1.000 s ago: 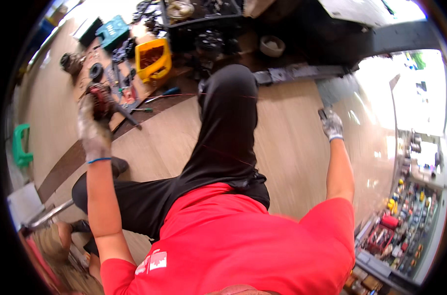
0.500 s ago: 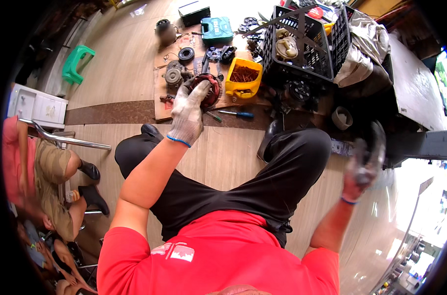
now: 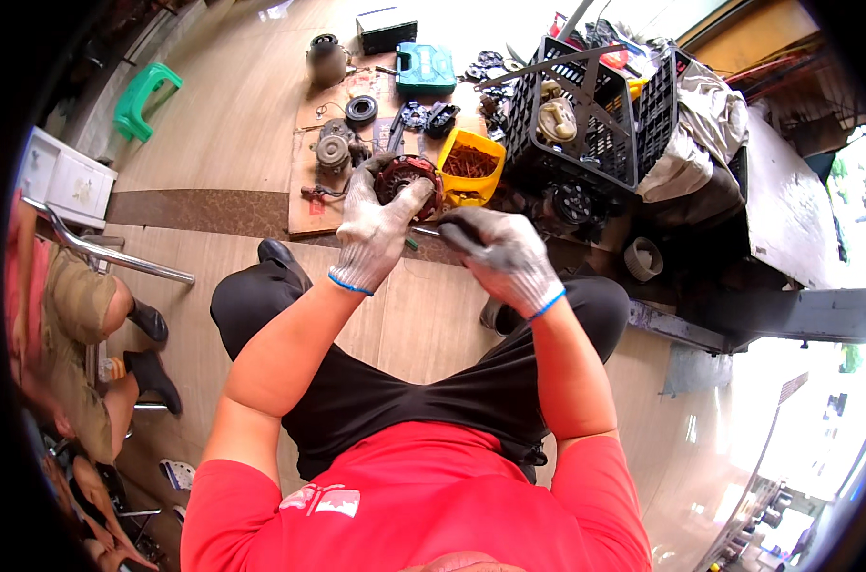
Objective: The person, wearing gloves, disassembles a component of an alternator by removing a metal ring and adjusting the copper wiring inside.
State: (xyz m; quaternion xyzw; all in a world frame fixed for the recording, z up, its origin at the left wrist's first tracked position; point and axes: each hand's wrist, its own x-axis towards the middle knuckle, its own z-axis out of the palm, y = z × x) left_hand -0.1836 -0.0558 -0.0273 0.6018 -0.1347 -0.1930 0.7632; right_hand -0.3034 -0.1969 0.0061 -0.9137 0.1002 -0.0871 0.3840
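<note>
My left hand (image 3: 374,224), in a grey-white work glove, grips a round motor part with dark red windings (image 3: 416,176) by its near-left rim, thumb toward its centre. Just right of it, my gloved right hand (image 3: 499,250) reaches down to the screwdriver (image 3: 423,231), fingers curled over its handle. Only the metal shaft shows; the handle is hidden under the glove. A small green-handled tool (image 3: 411,244) lies close by. Touching or nearly touching the motor part is a yellow cut-open container (image 3: 473,197) filled with reddish-brown wire scraps.
A cardboard sheet (image 3: 304,214) carries a metal pulley part (image 3: 333,153), a black ring (image 3: 361,111) and a teal tool case (image 3: 426,69). Black crates (image 3: 585,157) stand at the right. A green stool (image 3: 145,102) and a seated person (image 3: 90,305) are at the left.
My right hand has swung in from the far right to the screwdriver beside the motor part. My left hand keeps its hold on the motor part. The whole view has shifted slightly.
</note>
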